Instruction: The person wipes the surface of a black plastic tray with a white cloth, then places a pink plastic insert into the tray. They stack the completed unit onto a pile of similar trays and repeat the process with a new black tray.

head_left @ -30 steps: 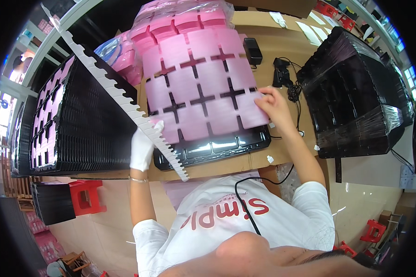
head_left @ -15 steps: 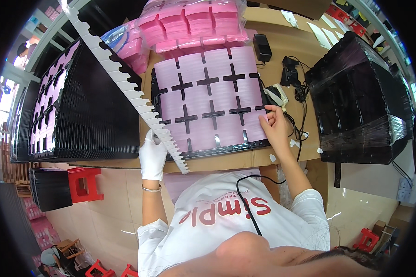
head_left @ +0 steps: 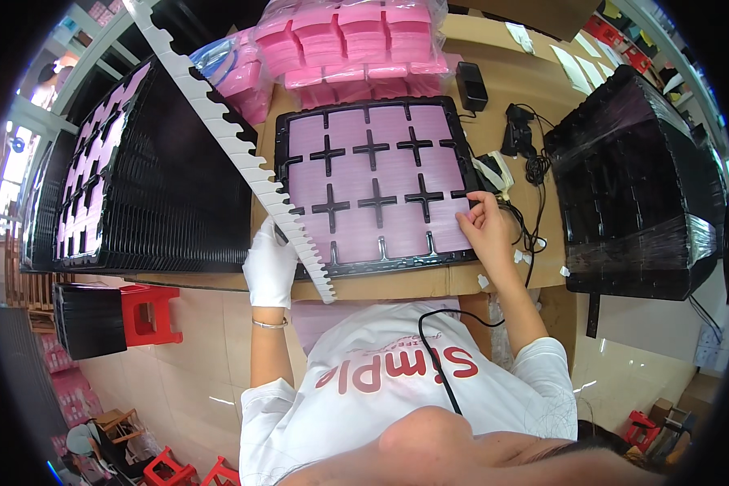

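Note:
A black plastic tray (head_left: 356, 266) lies in front of me, with raised black crosses dividing it. Pale pink foam sheets (head_left: 394, 170) fill it, the crosses showing through their cut-outs. At the tray's near left edge is my left hand (head_left: 269, 267) in a white glove, closed on the rim; some fingertips are hidden. A long white strip with a notched edge (head_left: 243, 158) slants across the view from the upper left, passing over this side. My bare right hand (head_left: 486, 227) has its fingers bent around the right rim, thumb on the foam.
Left stands a tall stack of black trays (head_left: 170, 178); right, another wrapped in film (head_left: 632, 186). Bagged pink foam pieces (head_left: 348, 40) lie beyond the tray. A black adapter box (head_left: 471, 87) and tangled cables (head_left: 536, 168) sit right of it. A red stool (head_left: 151, 312) stands lower left.
The foam has dropped into the tray: its far and side rims, covered before, now show around the foam. Both hands stay at the tray's sides. The whole view has shifted slightly.

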Action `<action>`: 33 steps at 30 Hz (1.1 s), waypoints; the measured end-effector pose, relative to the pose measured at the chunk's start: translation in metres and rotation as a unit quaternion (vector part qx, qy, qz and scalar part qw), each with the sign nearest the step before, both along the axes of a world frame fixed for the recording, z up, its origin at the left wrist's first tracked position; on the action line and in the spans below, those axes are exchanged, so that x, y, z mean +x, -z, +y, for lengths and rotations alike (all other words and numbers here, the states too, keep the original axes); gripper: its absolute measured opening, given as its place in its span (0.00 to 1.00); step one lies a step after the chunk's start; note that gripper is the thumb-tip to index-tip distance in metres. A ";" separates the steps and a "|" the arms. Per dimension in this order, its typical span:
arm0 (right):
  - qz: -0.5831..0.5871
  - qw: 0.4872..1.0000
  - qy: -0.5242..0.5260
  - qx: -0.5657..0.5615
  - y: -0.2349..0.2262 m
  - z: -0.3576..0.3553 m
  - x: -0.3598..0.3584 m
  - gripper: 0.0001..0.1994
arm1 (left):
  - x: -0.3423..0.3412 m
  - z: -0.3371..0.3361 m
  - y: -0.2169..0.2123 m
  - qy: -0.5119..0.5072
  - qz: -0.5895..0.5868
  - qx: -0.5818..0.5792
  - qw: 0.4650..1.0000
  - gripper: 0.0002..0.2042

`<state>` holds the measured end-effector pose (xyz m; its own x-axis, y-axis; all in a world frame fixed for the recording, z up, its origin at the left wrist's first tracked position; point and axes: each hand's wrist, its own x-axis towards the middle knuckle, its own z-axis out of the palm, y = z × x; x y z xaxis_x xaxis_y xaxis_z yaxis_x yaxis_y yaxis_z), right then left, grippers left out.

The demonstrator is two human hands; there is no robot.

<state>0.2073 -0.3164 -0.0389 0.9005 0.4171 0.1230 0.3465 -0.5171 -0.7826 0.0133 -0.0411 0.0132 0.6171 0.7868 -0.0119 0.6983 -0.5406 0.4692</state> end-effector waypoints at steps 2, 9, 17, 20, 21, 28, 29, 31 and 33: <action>-0.047 0.992 -0.011 -0.119 -0.017 -0.002 0.004 0.16 | 0.000 0.009 0.012 0.013 -0.016 0.162 0.987 0.17; -0.288 0.939 -0.033 -0.184 -0.019 0.053 0.095 0.15 | 0.079 0.068 0.003 0.098 -0.044 0.130 0.986 0.16; -0.255 0.901 -0.126 -0.328 0.008 0.105 0.132 0.27 | 0.138 0.105 0.059 0.221 0.079 0.247 0.940 0.29; -0.305 0.916 -0.152 -0.212 0.000 0.070 0.102 0.25 | 0.097 0.081 0.044 0.262 0.040 0.252 0.931 0.25; -0.255 0.931 -0.210 -0.154 -0.005 0.053 0.087 0.23 | 0.076 0.074 0.042 0.303 -0.002 0.241 0.922 0.23; -0.215 0.906 -0.334 -0.144 0.004 -0.050 0.006 0.21 | -0.038 0.025 0.029 0.314 -0.055 0.096 0.943 0.17; -0.204 0.918 -0.316 -0.126 0.010 -0.058 0.007 0.21 | -0.045 0.016 0.048 0.167 -0.188 -0.003 0.968 0.18; -0.145 0.953 -0.253 -0.081 0.008 -0.053 -0.003 0.23 | -0.051 0.016 0.057 0.061 -0.197 -0.180 0.962 0.19; -0.045 0.984 -0.172 -0.028 0.001 -0.033 -0.023 0.26 | -0.053 0.017 0.060 -0.011 -0.193 -0.248 0.949 0.19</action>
<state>0.1848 -0.3492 -0.0404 0.6916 0.7035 0.1639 0.5745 -0.3982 -0.7151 -0.0396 -0.0242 -0.0464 0.6339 0.7566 -0.1606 0.4321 -0.1742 0.8848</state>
